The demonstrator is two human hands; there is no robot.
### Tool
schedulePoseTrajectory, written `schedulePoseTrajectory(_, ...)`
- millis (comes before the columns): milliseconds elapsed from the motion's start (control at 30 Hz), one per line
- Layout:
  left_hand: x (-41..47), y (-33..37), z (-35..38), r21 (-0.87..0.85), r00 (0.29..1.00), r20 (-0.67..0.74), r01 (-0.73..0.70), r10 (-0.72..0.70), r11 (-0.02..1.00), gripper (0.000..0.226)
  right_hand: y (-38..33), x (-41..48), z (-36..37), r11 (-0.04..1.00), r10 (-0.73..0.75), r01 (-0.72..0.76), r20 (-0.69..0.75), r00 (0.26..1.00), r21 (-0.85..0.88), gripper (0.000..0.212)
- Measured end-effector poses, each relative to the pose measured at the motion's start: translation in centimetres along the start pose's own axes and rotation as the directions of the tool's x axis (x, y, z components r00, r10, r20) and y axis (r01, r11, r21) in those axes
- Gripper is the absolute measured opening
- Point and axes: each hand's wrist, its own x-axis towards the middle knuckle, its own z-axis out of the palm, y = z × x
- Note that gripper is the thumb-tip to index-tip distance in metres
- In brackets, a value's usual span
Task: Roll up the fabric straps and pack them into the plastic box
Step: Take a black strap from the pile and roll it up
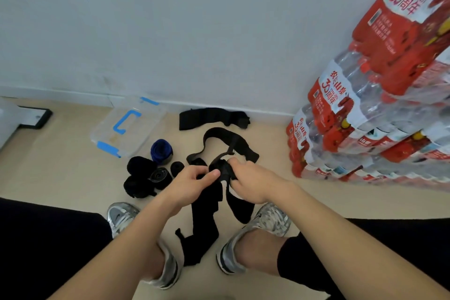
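Hands meet over the floor: left hand (192, 184) and right hand (248, 178) both pinch a black strap (222, 170), fingers curled. Rolls (146, 173) lie beside the box (126, 126).

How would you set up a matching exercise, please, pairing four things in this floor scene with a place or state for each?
Things:
1. blue strap roll
2. plastic box
3. flat black strap
4. half-rolled black strap

Places or states:
A. gripped between the left hand and the right hand
B. lying unrolled along the wall
C. clear, with blue latches
D. on the floor beside the box, next to the black rolls

Pairs: 1-D, 2-C, 3-B, 4-A.
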Motion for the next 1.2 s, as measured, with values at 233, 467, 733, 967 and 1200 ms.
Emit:
schedulePoseTrajectory(233, 0.5, -0.2, -1.1, -0.039, 0.993, -0.122, -0.003, -0.001, 0.999, 0.022, -0.3, 0.5, -0.9, 0.988, -0.049, 0.066, -0.122, 0.991, 0.138, 0.021)
schedulePoseTrajectory(467, 0.1, -2.4, -2.4, 0.088, 0.941, -0.306, 0.178, -0.143, 0.98, 0.027, 5.3, 0.0, -7.5, 0.774, 0.534, -0.146, -0.511, 0.674, 0.616, 0.025)
schedulePoseTrajectory(733, 0.3, -2.7, -0.2, 0.121, 0.977, -0.161, 0.163, -0.143, 0.979, 0.031, 3.7, -1.1, -9.1, 0.75, 0.491, 0.063, -0.618, 0.614, 0.658, 0.061)
schedulePoseTrajectory(967, 0.5, -2.7, -2.1, 0.015, 0.981, -0.141, 0.136, -0.132, 0.991, 0.048, 0.1, -0.8, -9.5, 0.618, 0.409, 0.213, -0.54, 0.735, 0.757, 0.049)
schedulePoseTrajectory(1200, 0.4, -1.9, -2.2, -0.15, 0.965, -0.253, 0.037, -0.074, 0.988, 0.04, 0.0, -1.1, -9.3, 0.694, 0.37, 0.168, -0.547, 0.75, 0.7, 0.023)
